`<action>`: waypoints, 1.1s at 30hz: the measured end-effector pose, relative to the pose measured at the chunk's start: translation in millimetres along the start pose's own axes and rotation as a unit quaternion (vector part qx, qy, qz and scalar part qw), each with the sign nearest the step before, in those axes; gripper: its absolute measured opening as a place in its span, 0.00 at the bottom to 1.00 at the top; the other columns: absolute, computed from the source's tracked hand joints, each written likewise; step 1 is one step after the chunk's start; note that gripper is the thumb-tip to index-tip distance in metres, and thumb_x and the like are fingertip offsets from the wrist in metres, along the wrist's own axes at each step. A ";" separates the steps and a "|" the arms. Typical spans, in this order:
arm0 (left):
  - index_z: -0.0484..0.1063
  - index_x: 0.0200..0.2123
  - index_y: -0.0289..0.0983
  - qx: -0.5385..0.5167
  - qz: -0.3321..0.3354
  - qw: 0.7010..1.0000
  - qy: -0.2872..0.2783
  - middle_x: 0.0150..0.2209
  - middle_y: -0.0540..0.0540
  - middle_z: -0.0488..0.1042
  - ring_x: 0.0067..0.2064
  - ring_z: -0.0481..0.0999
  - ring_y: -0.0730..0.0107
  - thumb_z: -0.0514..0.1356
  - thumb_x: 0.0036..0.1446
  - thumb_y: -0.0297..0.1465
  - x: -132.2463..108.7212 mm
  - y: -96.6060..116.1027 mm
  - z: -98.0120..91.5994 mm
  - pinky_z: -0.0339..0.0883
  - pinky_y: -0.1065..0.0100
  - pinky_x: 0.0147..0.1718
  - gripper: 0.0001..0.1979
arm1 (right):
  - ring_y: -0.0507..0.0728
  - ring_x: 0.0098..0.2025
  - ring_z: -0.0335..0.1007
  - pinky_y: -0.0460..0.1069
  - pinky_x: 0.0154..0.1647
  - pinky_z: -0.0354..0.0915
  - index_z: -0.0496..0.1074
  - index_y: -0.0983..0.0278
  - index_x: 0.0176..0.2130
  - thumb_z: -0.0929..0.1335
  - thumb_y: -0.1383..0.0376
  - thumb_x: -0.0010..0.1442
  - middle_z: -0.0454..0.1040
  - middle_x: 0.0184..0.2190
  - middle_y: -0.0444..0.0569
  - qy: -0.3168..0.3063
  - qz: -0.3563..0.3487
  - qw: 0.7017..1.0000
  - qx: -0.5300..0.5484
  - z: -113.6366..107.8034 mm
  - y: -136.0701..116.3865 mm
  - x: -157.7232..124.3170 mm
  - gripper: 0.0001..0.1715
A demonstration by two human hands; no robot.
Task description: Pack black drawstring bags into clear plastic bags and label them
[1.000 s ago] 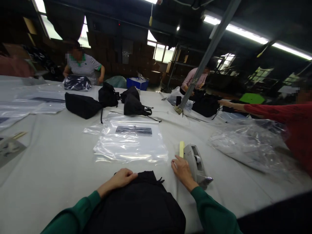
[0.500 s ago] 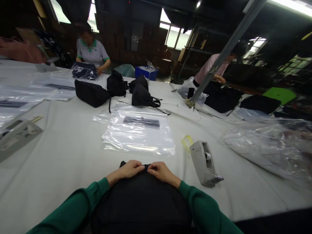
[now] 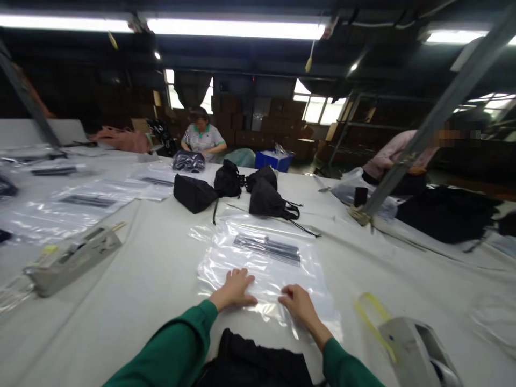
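My left hand [image 3: 236, 290] lies on the near left part of a stack of clear plastic bags [image 3: 278, 274], its fingers spread. To its right, my right hand [image 3: 298, 303] is at the near edge of the same stack with fingers curled and thumb apart; whether it pinches the film is hard to see. A printed dark block marks the top bag. Close to me, below both hands, a black fabric bag [image 3: 262, 363] lies on the table, cut off by the bottom of the view.
Several black drawstring pouches [image 3: 266, 199] sit beyond the plastic bags. Tape dispensers stand right [image 3: 419, 349] and left [image 3: 76, 260]. A metal post [image 3: 419, 123] rises at the right. Two people work across the table [image 3: 149, 279], near a blue bin [image 3: 274, 160].
Both hands have let go of the black bag and moved forward onto the clear plastic bags. The black bag now sits lower in view. My view has tilted up and turned left.
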State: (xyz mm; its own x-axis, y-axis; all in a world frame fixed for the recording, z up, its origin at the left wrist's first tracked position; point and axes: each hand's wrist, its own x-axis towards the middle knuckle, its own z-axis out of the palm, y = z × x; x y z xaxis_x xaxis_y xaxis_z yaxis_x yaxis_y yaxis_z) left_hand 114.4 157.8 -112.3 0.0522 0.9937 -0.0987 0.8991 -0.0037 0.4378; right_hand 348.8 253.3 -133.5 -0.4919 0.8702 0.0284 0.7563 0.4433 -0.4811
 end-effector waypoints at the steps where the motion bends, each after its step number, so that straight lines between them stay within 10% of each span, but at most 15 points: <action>1: 0.68 0.54 0.41 0.017 -0.004 1.000 -0.005 0.58 0.36 0.65 0.58 0.64 0.40 0.67 0.48 0.46 2.2 0.9 2.8 0.57 0.43 0.55 0.32 | 0.59 0.32 0.71 0.49 0.34 0.62 0.76 0.66 0.29 0.68 0.66 0.55 0.75 0.28 0.50 0.000 -0.001 1.000 -0.011 4.7 2.2 3.6 0.07; 15: 0.70 0.48 0.34 0.039 -0.074 0.996 -0.031 0.47 0.42 0.73 0.46 0.75 0.62 0.58 0.65 0.38 35.0 -12.0 0.2 0.71 0.55 0.46 0.15 | 0.59 0.37 0.67 0.51 0.41 0.58 0.68 0.63 0.32 0.55 0.65 0.70 0.72 0.33 0.53 0.064 -0.056 0.990 -0.116 7.5 11.9 31.8 0.19; 22: 0.58 0.62 0.39 0.005 -0.058 0.998 -0.024 0.48 0.38 0.74 0.48 0.75 0.52 0.61 0.55 0.52 30.4 -7.8 11.4 0.68 0.61 0.43 0.37 | 0.55 0.27 0.67 0.50 0.31 0.62 0.70 0.66 0.36 0.55 0.60 0.72 0.70 0.25 0.47 0.102 -0.013 0.990 -0.098 19.8 6.7 34.5 0.21; 33: 0.70 0.39 0.38 0.067 -0.046 0.997 -0.014 0.39 0.38 0.78 0.45 0.77 0.52 0.42 0.64 0.27 56.0 -30.1 39.9 0.65 0.59 0.42 0.17 | 0.60 0.48 0.71 0.58 0.47 0.71 0.69 0.65 0.52 0.67 0.58 0.66 0.70 0.51 0.51 0.106 -0.109 0.987 -0.048 -48.5 0.7 4.1 0.19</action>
State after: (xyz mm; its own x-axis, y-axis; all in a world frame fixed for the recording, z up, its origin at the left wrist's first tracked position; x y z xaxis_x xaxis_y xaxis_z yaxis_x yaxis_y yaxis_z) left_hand 107.6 209.1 -166.6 -0.0223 0.9871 -0.1585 0.9504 0.0701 0.3029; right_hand 368.2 267.6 -91.2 -0.5533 0.7730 0.3104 0.6853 0.6343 -0.3579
